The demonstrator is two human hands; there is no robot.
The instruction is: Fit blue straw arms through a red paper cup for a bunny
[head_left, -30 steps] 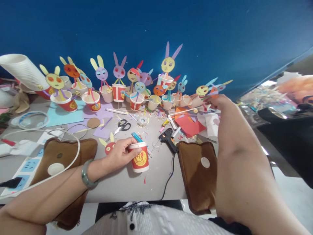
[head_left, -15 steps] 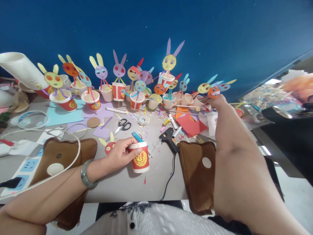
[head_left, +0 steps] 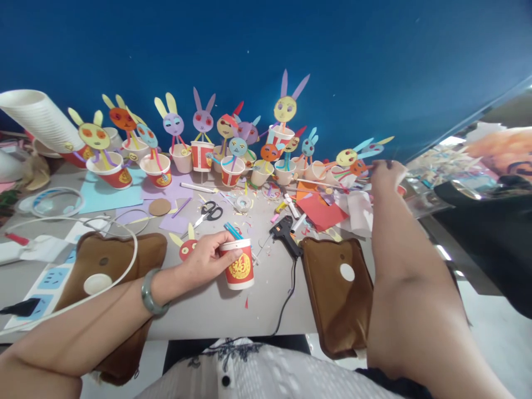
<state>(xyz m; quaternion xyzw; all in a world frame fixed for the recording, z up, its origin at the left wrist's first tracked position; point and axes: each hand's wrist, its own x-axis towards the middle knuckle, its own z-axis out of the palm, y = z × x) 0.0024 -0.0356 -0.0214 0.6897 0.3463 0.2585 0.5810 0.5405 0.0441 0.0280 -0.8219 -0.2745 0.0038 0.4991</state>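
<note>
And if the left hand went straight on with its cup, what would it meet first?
Probably the black glue gun, lying past the red cup in the left hand, though depth is unclear in one view.

Two hands are in view: one left hand (head_left: 211, 256) and one right hand (head_left: 388, 170), with one bracelet (head_left: 149, 292). There is one held cup (head_left: 240, 266). Of the rabbit heads (head_left: 285, 110), fifteen can be made out in the back row, some overlapping, and one red head (head_left: 185, 252) lies lower down, making sixteen. At least ten row cups (head_left: 114, 178) stand there, and one cup stack (head_left: 45, 124) whose number cannot be read. The one bench (head_left: 178, 321) also bears one pair of scissors (head_left: 208, 215), one glue gun (head_left: 286, 235), two brown pouches (head_left: 338, 307), one tan disc (head_left: 159, 208), one power strip (head_left: 54, 277) and one black plug (head_left: 21, 308).
</note>
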